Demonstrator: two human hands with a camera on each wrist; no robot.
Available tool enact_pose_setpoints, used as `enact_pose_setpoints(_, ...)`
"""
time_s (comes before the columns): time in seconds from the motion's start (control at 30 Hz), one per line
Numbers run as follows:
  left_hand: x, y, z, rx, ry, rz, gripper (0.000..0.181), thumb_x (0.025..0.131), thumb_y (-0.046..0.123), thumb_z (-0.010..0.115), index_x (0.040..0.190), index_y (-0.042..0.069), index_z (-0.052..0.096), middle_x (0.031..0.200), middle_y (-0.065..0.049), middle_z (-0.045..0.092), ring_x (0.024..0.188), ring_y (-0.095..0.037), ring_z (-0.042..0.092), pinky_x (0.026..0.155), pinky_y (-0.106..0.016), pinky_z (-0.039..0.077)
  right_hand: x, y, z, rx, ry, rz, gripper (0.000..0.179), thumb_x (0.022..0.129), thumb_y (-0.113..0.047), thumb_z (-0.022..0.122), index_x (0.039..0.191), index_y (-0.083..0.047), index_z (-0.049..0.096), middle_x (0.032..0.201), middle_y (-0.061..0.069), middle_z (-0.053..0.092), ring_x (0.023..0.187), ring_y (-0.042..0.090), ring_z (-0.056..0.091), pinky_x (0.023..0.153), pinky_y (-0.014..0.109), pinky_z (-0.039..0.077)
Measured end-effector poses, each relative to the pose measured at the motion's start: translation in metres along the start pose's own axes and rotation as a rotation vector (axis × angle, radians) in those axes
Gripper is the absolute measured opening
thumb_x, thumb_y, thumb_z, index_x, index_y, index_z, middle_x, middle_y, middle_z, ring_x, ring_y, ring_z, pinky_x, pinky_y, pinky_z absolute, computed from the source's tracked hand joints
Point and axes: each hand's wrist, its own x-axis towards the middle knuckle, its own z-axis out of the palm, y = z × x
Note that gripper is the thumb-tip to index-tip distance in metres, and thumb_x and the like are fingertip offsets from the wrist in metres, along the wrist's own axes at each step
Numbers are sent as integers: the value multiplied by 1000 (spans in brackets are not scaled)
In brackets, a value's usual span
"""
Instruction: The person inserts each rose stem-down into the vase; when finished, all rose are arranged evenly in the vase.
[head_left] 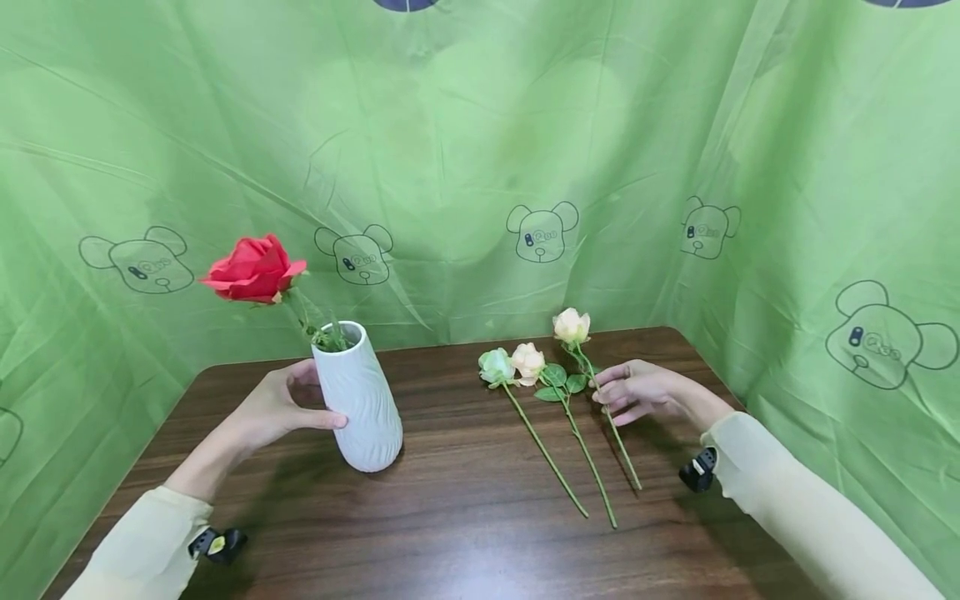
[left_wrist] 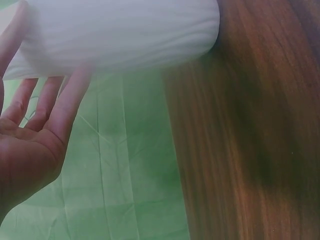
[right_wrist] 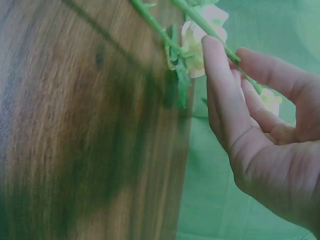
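Left hand [head_left: 281, 407]: half-curled around the vase [head_left: 363, 417], thumb in front, fingers behind; we judge this steadies it.
Vase's place: left of centre on the table [head_left: 457, 492], mouth tipped leftward, perhaps by our hold.
Red rose [head_left: 255, 268]: stem inside the vase, bloom hanging out left; its weight likely makes it lean.
Right hand [head_left: 648, 390]: partly open, we pinch the cream rose [head_left: 572, 325] by its thin stem, needing only fingertips.
Green rose [head_left: 497, 367] and peach rose [head_left: 528, 362]: side by side, stem ends towards us, seemingly for easy reach.
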Motion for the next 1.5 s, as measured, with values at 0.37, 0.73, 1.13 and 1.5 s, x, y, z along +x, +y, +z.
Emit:
enact_pose_setpoints(0.37, 1, -1, 0, -3, -4, 4, 74, 71, 34, 94, 132, 10, 60, 115, -6, 68, 109, -25, 60, 87, -38, 52, -13, -20, 8, 200, -28, -181, 59, 98, 5, 57, 149, 2, 28, 108, 6, 69, 97, 26, 69, 84, 48, 57)
enact_pose_setpoints(0.73, 2, 1, -2, 6, -4, 9, 74, 71, 36, 95, 132, 10, 61, 114, -6, 68, 109, -25, 60, 87, -40, 51, -14, -33, 17, 346, 96, -229, 18, 103, -7, 59, 121, -8, 57, 97, 0, 73, 82, 16, 72, 75, 34, 59)
enact_pose_setpoints(1.13, 2, 2, -1, -6, -15, 5, 73, 70, 35, 95, 130, 11, 61, 115, -5, 69, 108, -25, 62, 87, -38, 52, -20, -46, 30, 382, 77, -241, 22, 102, -12, 62, 122, -5, 56, 99, 5, 72, 85, 20, 74, 78, 37, 59)
enact_pose_setpoints(1.5, 1, 2, -3, -22, -22, -2, 72, 71, 35, 94, 130, 11, 61, 116, -5, 69, 110, -25, 61, 87, -35, 52, -25, -55, 41, 374, 69, -251, 17, 102, -9, 61, 118, -7, 59, 97, 6, 72, 82, 19, 74, 73, 34, 60)
